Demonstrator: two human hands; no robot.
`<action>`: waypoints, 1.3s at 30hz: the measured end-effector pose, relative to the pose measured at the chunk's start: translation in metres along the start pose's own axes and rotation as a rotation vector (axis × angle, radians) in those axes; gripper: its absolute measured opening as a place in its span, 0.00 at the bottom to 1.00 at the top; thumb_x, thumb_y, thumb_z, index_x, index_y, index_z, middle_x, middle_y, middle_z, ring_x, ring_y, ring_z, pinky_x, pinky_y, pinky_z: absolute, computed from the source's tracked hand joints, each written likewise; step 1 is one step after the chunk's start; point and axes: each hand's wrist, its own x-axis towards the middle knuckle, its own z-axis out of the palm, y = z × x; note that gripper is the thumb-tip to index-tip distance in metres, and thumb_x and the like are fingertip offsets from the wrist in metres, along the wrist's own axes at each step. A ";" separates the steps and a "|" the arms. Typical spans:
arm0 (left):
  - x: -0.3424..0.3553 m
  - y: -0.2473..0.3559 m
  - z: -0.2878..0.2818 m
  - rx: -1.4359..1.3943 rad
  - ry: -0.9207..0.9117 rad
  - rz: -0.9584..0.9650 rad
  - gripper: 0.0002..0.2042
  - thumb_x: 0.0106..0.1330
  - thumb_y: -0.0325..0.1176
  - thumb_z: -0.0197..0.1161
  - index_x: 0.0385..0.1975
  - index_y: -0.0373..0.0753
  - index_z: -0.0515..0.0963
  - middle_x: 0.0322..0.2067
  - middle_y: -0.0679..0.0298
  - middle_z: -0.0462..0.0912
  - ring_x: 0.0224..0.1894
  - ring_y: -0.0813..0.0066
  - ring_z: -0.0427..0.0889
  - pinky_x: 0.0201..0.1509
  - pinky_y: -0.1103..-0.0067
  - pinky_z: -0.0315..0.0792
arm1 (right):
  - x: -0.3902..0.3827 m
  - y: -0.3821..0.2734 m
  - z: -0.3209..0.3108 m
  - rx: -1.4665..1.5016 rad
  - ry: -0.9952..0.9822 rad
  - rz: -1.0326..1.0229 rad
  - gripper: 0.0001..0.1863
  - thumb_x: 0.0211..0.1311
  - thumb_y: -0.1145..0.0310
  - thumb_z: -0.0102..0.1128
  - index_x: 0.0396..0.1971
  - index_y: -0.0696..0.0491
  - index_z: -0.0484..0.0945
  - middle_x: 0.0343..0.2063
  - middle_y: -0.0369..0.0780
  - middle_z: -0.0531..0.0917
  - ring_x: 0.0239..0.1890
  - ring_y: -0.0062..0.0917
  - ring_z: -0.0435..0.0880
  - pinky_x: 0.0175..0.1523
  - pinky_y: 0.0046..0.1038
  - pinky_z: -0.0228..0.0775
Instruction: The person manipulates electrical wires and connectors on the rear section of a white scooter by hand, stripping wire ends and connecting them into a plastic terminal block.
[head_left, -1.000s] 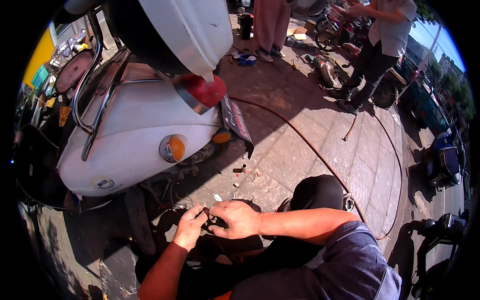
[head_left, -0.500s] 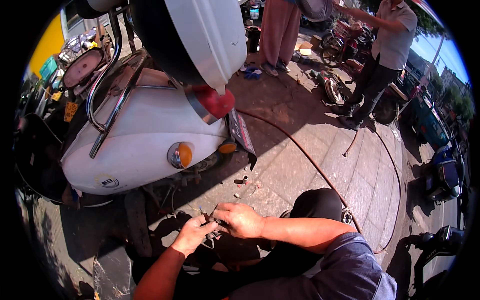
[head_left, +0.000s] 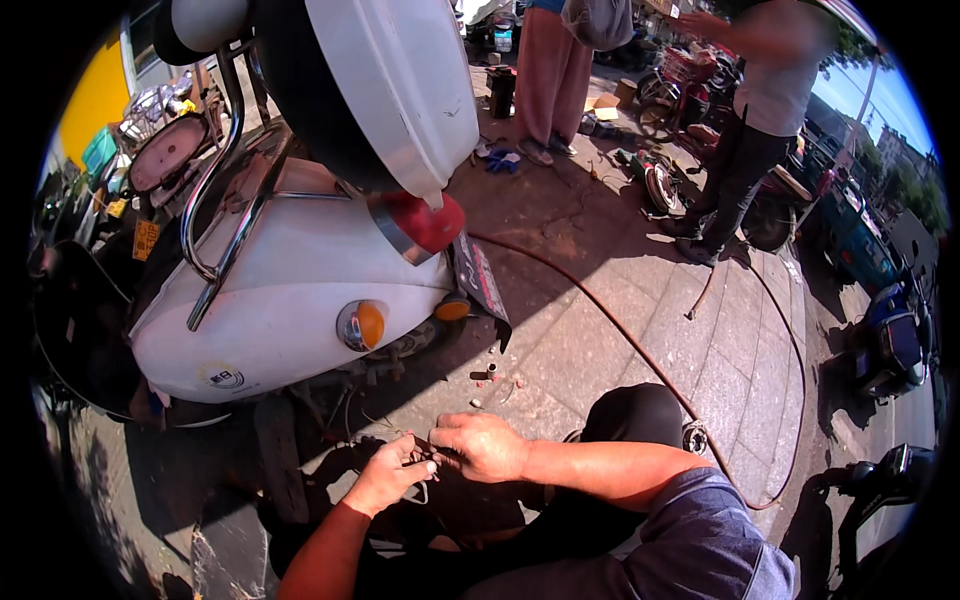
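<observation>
My left hand [head_left: 385,474] and my right hand [head_left: 482,447] meet low in the middle, beside the lower flank of a white scooter [head_left: 280,285]. The fingers of both are closed in a pinch around a small dark piece [head_left: 424,452], too small and shaded to name. A thin pale wire [head_left: 418,496] hangs in a loop just below the fingertips. Round orange turn signals [head_left: 370,325] and a red tail light [head_left: 425,222] mark the scooter's rear. Over it stands a large white and black case [head_left: 400,90], its lid tilted.
A brown hose [head_left: 610,318] curves across the paving past my right knee [head_left: 640,412]. Small caps and bits [head_left: 491,372] lie ahead of my hands. Two people stand beyond, one in pink trousers [head_left: 550,80]. Parked scooters [head_left: 890,345] line the right side.
My hands stay together, with the left fingers shifted slightly around the small piece. The view has moved a little. The person at the right has swung an arm, and the grey bag hangs by the pink trousers.
</observation>
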 end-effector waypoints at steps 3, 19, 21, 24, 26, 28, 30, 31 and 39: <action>0.001 -0.006 -0.001 0.023 0.051 0.037 0.06 0.73 0.26 0.68 0.44 0.33 0.82 0.38 0.66 0.86 0.41 0.79 0.85 0.50 0.78 0.79 | 0.001 -0.004 -0.001 0.047 0.010 0.050 0.13 0.65 0.64 0.70 0.47 0.50 0.82 0.44 0.45 0.84 0.47 0.49 0.86 0.51 0.47 0.81; 0.003 -0.019 0.002 0.184 0.108 0.044 0.06 0.72 0.28 0.69 0.42 0.32 0.83 0.35 0.65 0.86 0.39 0.78 0.84 0.47 0.76 0.78 | 0.004 0.005 0.008 0.395 -0.129 0.420 0.15 0.66 0.56 0.71 0.43 0.51 0.86 0.38 0.52 0.89 0.45 0.51 0.88 0.52 0.46 0.80; 0.004 -0.022 -0.001 0.303 0.125 0.081 0.07 0.72 0.29 0.70 0.44 0.33 0.83 0.35 0.65 0.86 0.40 0.77 0.84 0.48 0.76 0.78 | 0.004 0.009 0.013 0.427 -0.107 0.411 0.14 0.67 0.57 0.72 0.42 0.52 0.86 0.35 0.49 0.88 0.41 0.44 0.88 0.49 0.42 0.79; 0.006 -0.021 0.002 0.347 0.159 0.097 0.08 0.72 0.30 0.70 0.46 0.34 0.84 0.36 0.65 0.87 0.41 0.77 0.84 0.51 0.75 0.77 | 0.001 0.011 0.016 0.432 -0.059 0.392 0.13 0.67 0.59 0.72 0.40 0.54 0.85 0.32 0.47 0.87 0.37 0.38 0.86 0.45 0.39 0.78; 0.005 -0.019 0.003 0.360 0.179 0.127 0.09 0.72 0.30 0.70 0.46 0.34 0.84 0.37 0.65 0.87 0.43 0.77 0.83 0.52 0.75 0.77 | 0.004 0.010 0.012 0.437 -0.067 0.403 0.15 0.65 0.56 0.72 0.40 0.53 0.85 0.35 0.51 0.88 0.42 0.49 0.89 0.49 0.45 0.79; 0.004 -0.021 0.002 0.399 0.186 0.196 0.09 0.72 0.30 0.70 0.46 0.34 0.84 0.38 0.65 0.87 0.44 0.78 0.83 0.53 0.76 0.76 | 0.005 0.006 0.009 0.438 -0.064 0.404 0.15 0.65 0.57 0.71 0.40 0.53 0.85 0.35 0.52 0.88 0.42 0.51 0.88 0.48 0.46 0.79; 0.003 -0.021 0.004 0.314 0.200 0.155 0.08 0.73 0.30 0.69 0.46 0.33 0.84 0.39 0.66 0.86 0.46 0.80 0.82 0.54 0.76 0.76 | 0.007 0.004 0.008 0.432 -0.062 0.412 0.15 0.65 0.56 0.71 0.39 0.53 0.85 0.35 0.52 0.88 0.43 0.51 0.88 0.49 0.47 0.79; 0.003 -0.021 0.007 0.262 0.198 0.151 0.08 0.73 0.30 0.69 0.46 0.33 0.84 0.39 0.67 0.86 0.47 0.80 0.81 0.54 0.76 0.76 | 0.007 0.006 0.007 0.417 -0.087 0.421 0.15 0.67 0.56 0.70 0.41 0.53 0.85 0.36 0.52 0.88 0.43 0.53 0.88 0.49 0.48 0.79; 0.002 -0.006 -0.005 -0.402 0.117 -0.119 0.11 0.70 0.29 0.63 0.46 0.29 0.84 0.42 0.58 0.87 0.44 0.67 0.85 0.42 0.67 0.87 | 0.000 0.010 0.020 0.023 0.114 -0.041 0.22 0.66 0.65 0.71 0.57 0.52 0.77 0.40 0.48 0.85 0.46 0.49 0.87 0.49 0.47 0.80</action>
